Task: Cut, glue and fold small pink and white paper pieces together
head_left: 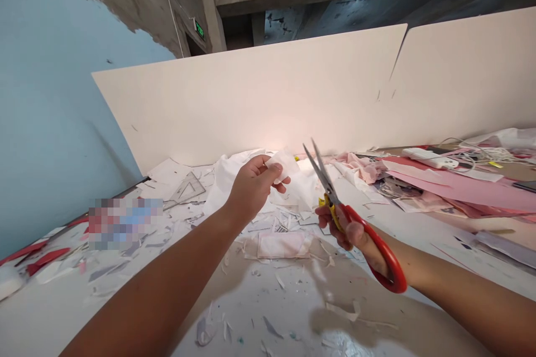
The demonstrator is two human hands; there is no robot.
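Between the thumb and fingers of my left hand (256, 181) is a small piece of thin white fabric (285, 166), pinched at its near edge. My right hand (352, 234) grips a pair of scissors (330, 192) with red and yellow handles. Their blades point up and away, slightly parted, to the right of the white piece and not touching it. Below and between both hands, a pale pinkish-white folded piece (282, 244) lies flat on the table. A heap of white cloth (228, 178) sits behind my left hand.
Scraps litter the white table (259, 301). To the left lie a clear set square (186, 189) and red pieces (48, 259). Pink sheets (452, 184) and a white power strip (431, 158) with cables are at right. A white partition (251, 106) stands behind.
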